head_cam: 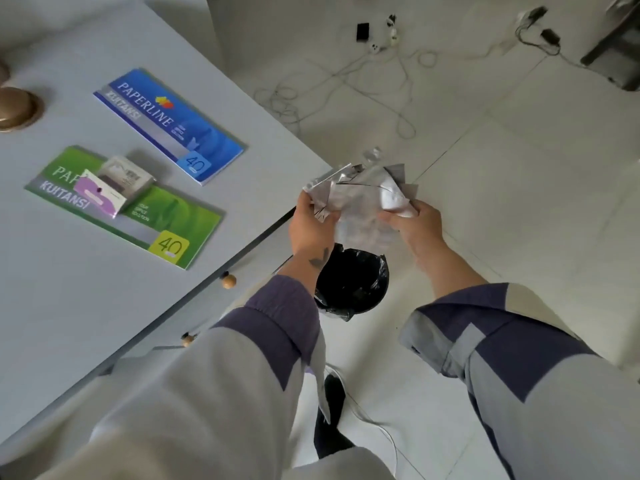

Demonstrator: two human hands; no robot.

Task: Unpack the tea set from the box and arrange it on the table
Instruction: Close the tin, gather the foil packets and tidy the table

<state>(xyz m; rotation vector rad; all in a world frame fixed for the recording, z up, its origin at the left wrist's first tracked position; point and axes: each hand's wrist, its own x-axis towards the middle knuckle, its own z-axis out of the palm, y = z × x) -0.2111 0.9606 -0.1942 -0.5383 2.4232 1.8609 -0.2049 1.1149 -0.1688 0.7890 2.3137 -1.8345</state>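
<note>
Both hands hold a crumpled bundle of clear and silvery plastic wrapping (363, 195) directly above a bin lined with a black bag (353, 282), which stands on the tiled floor (519, 168) just off the corner of the grey table (86, 289). The left hand (311, 226) grips the bundle's left edge, its fingers curled round the plastic with the thumb on top; the right hand (417, 223) grips the right side, its fingers curled into the wrapping, though the fingertips are hidden in the folds. On the table, left of the bin, a green receipt book (173, 223) lies nearest the hands, with a small packet and a purple card (114, 187) resting on its far end. Beyond it, further from the bin, lies a blue receipt book (166, 123). At the table's far left edge sits a brown, rounded piece of the tea set (17, 107), only partly in view and well apart from the bin. Cables and plugs (381, 64) trail over the floor beyond the bin.
</note>
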